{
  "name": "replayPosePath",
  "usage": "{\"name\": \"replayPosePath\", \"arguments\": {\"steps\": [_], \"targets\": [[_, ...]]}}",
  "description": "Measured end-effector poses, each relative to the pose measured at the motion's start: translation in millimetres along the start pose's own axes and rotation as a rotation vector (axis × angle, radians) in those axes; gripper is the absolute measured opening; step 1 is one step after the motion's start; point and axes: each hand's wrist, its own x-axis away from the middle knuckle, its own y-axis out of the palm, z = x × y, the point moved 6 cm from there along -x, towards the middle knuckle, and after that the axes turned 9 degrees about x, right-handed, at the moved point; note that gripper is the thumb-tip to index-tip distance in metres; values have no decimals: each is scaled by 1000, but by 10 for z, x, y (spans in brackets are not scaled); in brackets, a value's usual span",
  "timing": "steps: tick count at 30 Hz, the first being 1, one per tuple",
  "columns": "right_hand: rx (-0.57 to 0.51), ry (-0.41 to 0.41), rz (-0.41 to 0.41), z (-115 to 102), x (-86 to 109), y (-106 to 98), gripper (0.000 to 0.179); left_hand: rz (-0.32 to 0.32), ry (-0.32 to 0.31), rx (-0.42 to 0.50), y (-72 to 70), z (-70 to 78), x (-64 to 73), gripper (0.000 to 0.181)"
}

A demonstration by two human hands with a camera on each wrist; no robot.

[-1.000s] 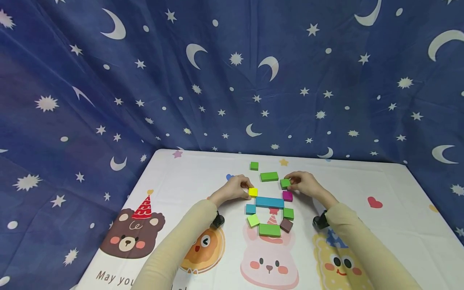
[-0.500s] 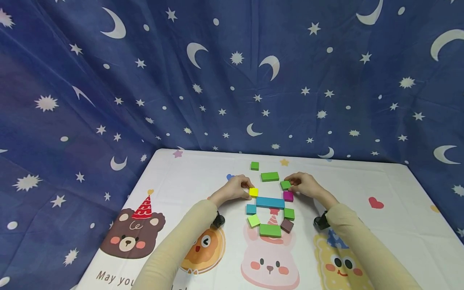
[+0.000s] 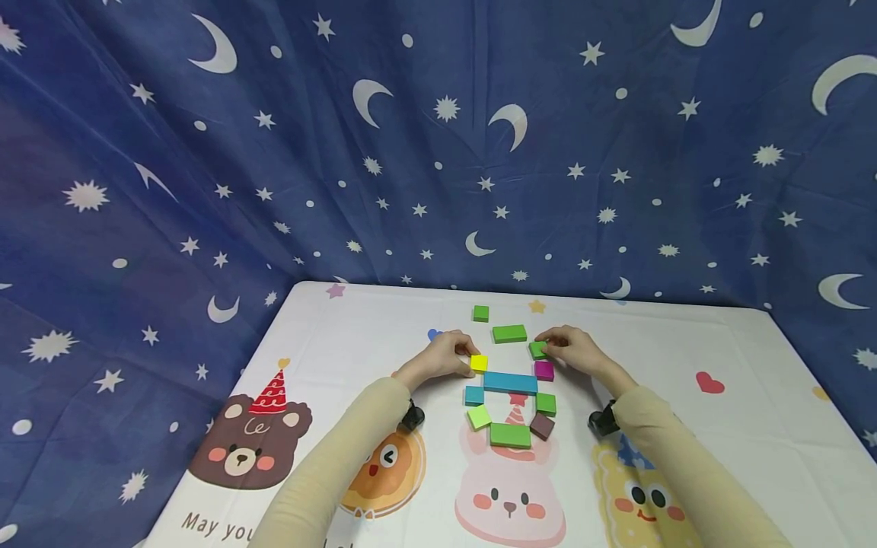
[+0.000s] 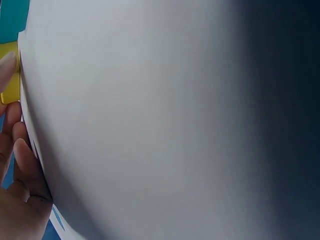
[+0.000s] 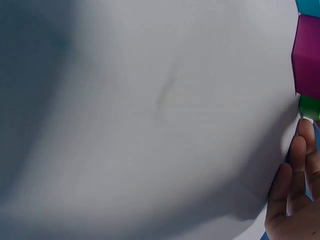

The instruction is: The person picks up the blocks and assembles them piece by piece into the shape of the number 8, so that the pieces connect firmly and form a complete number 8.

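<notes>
My left hand pinches a small yellow block at the upper left end of a long blue block. In the left wrist view the thumb lies on the yellow block, fingertips at its far side. My right hand holds a small green block between thumb and fingers, just beyond a magenta block. Its fingertips partly cover the green block. In the right wrist view, fingers reach the green block beside the magenta one.
Below the long block, a small blue block, a lime block, a long green block, a brown block and a green block form a ring. Farther back lie another long green block and a small green one.
The right hand has edged slightly left over the green block, which sits a little nearer the magenta block than a second ago. The left hand stays at the yellow block.
</notes>
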Motion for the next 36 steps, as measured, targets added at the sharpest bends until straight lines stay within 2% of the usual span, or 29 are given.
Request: {"name": "replayPosePath", "arguments": {"steps": [30, 36], "targets": [[-55, 14, 1, 12, 48, 4, 27, 5, 8, -10, -10, -12, -5, 28], [-99, -52, 21, -7, 80, -19, 27, 3, 14, -14, -10, -2, -10, 28]]}}
